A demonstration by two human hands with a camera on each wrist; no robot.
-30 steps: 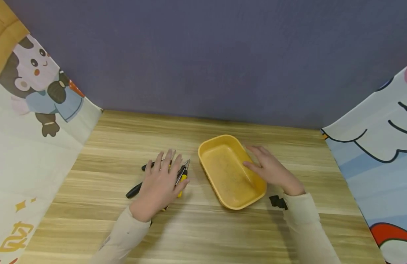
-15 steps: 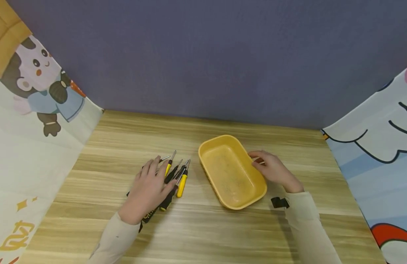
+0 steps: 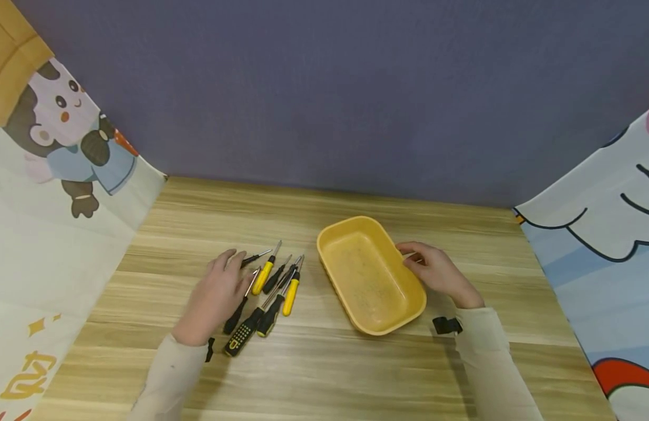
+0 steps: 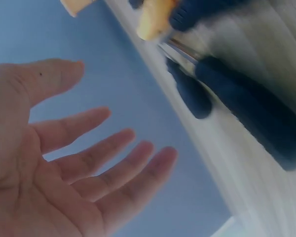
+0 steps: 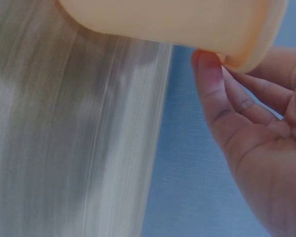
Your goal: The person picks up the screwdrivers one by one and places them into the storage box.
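Observation:
My right hand (image 3: 435, 272) holds the right long side of an empty yellow plastic basin (image 3: 366, 283) by its rim. In the right wrist view, thumb and fingers curl at the rim of the basin (image 5: 172, 22). My left hand (image 3: 213, 298) is over the left edge of a loose group of screwdrivers, palm down, fingers relaxed and gripping nothing. Among them are a yellow-handled screwdriver (image 3: 290, 295), a second yellow one (image 3: 263, 278), and a thick black one with yellow dots (image 3: 242, 335). Dark screwdriver handles (image 4: 256, 108) lie beyond the fingers in the left wrist view.
The wood-grain table (image 3: 324, 380) is backed by a dark blue-grey panel (image 3: 324, 93). Printed cartoon sheets flank it on the left (image 3: 56, 263) and right (image 3: 608, 280). A black strap piece (image 3: 446, 325) shows by the right cuff.
My left hand has drawn left off the screwdrivers, baring most of them. My right fingers, straighter over the basin's side before, have curled onto its rim. The basin has hardly moved.

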